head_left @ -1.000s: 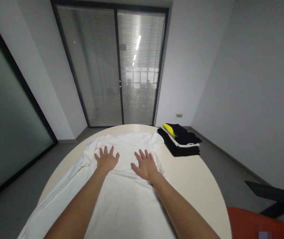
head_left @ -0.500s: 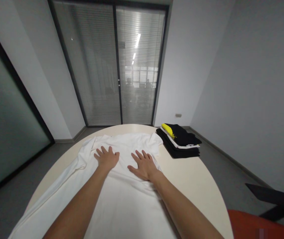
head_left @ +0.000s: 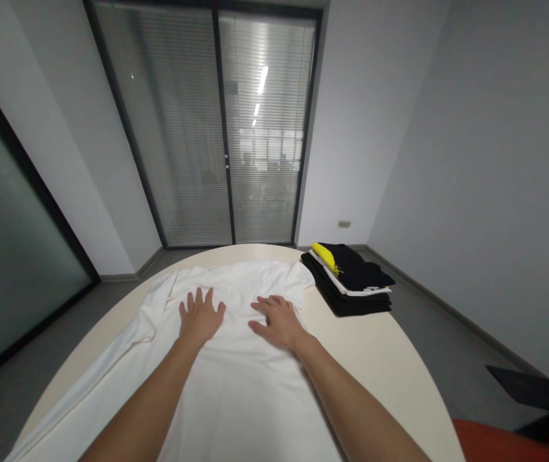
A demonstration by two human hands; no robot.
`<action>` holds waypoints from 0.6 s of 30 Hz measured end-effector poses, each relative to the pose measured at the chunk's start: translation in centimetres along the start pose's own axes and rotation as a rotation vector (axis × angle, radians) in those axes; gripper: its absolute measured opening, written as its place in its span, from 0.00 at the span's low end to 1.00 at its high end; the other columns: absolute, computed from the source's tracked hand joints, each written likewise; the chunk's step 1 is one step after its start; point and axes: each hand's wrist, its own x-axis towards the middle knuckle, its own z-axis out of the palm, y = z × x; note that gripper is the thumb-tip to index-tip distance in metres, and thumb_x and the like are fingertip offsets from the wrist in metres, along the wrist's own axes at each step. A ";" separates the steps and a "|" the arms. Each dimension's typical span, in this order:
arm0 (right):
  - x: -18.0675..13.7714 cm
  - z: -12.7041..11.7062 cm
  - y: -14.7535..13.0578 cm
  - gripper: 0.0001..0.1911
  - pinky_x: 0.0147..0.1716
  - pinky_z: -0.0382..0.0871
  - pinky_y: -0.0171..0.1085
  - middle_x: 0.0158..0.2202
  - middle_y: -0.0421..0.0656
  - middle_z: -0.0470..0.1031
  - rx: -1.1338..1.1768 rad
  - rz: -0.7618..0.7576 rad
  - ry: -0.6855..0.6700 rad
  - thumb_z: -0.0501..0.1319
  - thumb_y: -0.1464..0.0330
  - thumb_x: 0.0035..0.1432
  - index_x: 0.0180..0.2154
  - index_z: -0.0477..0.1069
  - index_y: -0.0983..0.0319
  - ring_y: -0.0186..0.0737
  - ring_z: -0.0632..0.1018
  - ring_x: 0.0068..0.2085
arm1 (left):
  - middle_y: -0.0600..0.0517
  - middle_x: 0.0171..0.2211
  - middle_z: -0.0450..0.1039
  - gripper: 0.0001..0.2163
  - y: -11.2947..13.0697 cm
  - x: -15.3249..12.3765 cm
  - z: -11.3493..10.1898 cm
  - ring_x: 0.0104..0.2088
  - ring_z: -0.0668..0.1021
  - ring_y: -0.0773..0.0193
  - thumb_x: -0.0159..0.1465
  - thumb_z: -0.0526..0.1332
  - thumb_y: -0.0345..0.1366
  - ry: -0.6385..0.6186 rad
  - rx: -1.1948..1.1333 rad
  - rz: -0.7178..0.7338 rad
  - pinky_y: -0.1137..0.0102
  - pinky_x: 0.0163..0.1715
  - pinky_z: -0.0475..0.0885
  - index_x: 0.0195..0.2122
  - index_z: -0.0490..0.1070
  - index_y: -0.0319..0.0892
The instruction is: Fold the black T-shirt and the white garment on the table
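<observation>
A white shirt [head_left: 250, 391] lies spread over the table, its far end wrinkled and its left side bunched in long folds. My left hand [head_left: 201, 317] rests on the shirt's upper left part, palm down with fingers spread. On the upper right part is my right hand [head_left: 278, 323], open, its thumb apart and its fingers closer together and slightly bent. Neither hand grips the cloth. The near end of the shirt runs out of view at the bottom.
A stack of folded clothes [head_left: 351, 282], black and white with a yellow piece on top, sits at the table's far right. The round cream table [head_left: 390, 372] has its edge beyond it. A red and black chair [head_left: 505, 443] stands at lower right. Glass doors [head_left: 226, 128] are behind.
The fingers of my right hand have drawn closer together and bent a little. My left hand has shifted slightly left and stays flat. The wrinkles beneath my hands look smoother.
</observation>
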 end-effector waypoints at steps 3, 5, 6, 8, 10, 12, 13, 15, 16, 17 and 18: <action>0.7 -0.5 0.7 0.23 0.58 0.60 0.42 0.58 0.45 0.73 0.054 0.050 0.149 0.54 0.60 0.66 0.59 0.70 0.57 0.46 0.70 0.58 | 0.39 0.71 0.49 0.30 0.0 0.0 0.0 0.70 0.52 0.37 0.69 0.48 0.49 0.004 0.029 0.007 0.44 0.65 0.49 0.70 0.56 0.42; 1.1 -1.3 1.4 0.22 0.55 0.62 0.39 0.54 0.48 0.74 0.014 0.180 0.275 0.51 0.65 0.67 0.58 0.70 0.60 0.44 0.72 0.55 | 0.39 0.71 0.50 0.30 0.0 0.0 -0.1 0.70 0.53 0.38 0.69 0.48 0.49 0.004 0.035 0.012 0.44 0.65 0.50 0.69 0.57 0.43; 1.2 -1.8 1.9 0.22 0.54 0.63 0.39 0.53 0.49 0.74 -0.035 0.267 0.329 0.50 0.66 0.67 0.59 0.69 0.61 0.46 0.72 0.54 | 0.39 0.71 0.50 0.30 0.0 0.0 -0.1 0.70 0.52 0.38 0.69 0.48 0.49 0.002 0.036 0.010 0.44 0.65 0.49 0.69 0.57 0.43; 1.1 -2.7 2.9 0.23 0.49 0.65 0.42 0.52 0.53 0.73 -0.162 0.427 0.387 0.50 0.65 0.67 0.61 0.65 0.63 0.50 0.72 0.52 | 0.39 0.71 0.50 0.30 0.0 0.0 -0.2 0.70 0.52 0.38 0.69 0.47 0.49 -0.010 0.038 0.007 0.45 0.65 0.49 0.69 0.57 0.43; 0.8 -3.1 4.0 0.25 0.45 0.66 0.44 0.51 0.56 0.73 -0.279 0.534 0.403 0.51 0.62 0.67 0.63 0.63 0.63 0.54 0.73 0.51 | 0.39 0.71 0.50 0.30 0.0 0.0 -0.2 0.70 0.52 0.37 0.69 0.47 0.49 -0.018 0.043 0.008 0.44 0.65 0.49 0.70 0.56 0.43; 0.4 -3.0 4.9 0.25 0.43 0.66 0.46 0.50 0.57 0.73 -0.360 0.585 0.397 0.51 0.59 0.68 0.61 0.65 0.63 0.56 0.72 0.50 | 0.39 0.71 0.50 0.30 0.0 0.0 -0.2 0.70 0.52 0.37 0.69 0.47 0.49 -0.017 0.044 0.012 0.44 0.65 0.49 0.70 0.56 0.43; 0.3 -2.8 5.3 0.25 0.43 0.66 0.46 0.49 0.58 0.73 -0.381 0.592 0.388 0.49 0.59 0.69 0.60 0.67 0.64 0.56 0.72 0.50 | 0.39 0.71 0.50 0.30 -0.1 0.1 -0.1 0.70 0.52 0.37 0.69 0.47 0.49 -0.014 0.043 0.014 0.44 0.65 0.49 0.70 0.57 0.43; 0.1 -2.4 5.8 0.25 0.44 0.66 0.47 0.50 0.58 0.74 -0.393 0.576 0.361 0.47 0.58 0.70 0.56 0.71 0.64 0.57 0.72 0.50 | 0.39 0.71 0.50 0.30 -0.1 0.1 0.0 0.70 0.52 0.38 0.69 0.47 0.49 -0.008 0.039 0.014 0.44 0.65 0.49 0.70 0.57 0.43; 0.1 -2.2 6.0 0.25 0.45 0.66 0.48 0.51 0.58 0.74 -0.385 0.560 0.350 0.45 0.59 0.70 0.55 0.72 0.65 0.57 0.71 0.51 | 0.39 0.71 0.50 0.30 -0.1 0.1 0.1 0.70 0.52 0.38 0.69 0.46 0.49 -0.006 0.038 0.014 0.44 0.65 0.49 0.70 0.57 0.43; 0.2 -2.1 6.2 0.25 0.46 0.66 0.48 0.53 0.58 0.73 -0.369 0.542 0.342 0.45 0.60 0.71 0.55 0.72 0.65 0.57 0.71 0.52 | 0.39 0.71 0.50 0.30 -0.2 0.1 0.1 0.70 0.52 0.38 0.69 0.46 0.49 -0.005 0.036 0.013 0.44 0.65 0.49 0.70 0.57 0.43; 0.3 -2.0 6.3 0.25 0.48 0.66 0.48 0.56 0.57 0.72 -0.345 0.525 0.341 0.45 0.62 0.70 0.57 0.70 0.65 0.57 0.70 0.54 | 0.39 0.71 0.50 0.30 -0.2 0.1 0.1 0.70 0.52 0.38 0.69 0.46 0.49 -0.006 0.034 0.013 0.45 0.65 0.49 0.69 0.57 0.43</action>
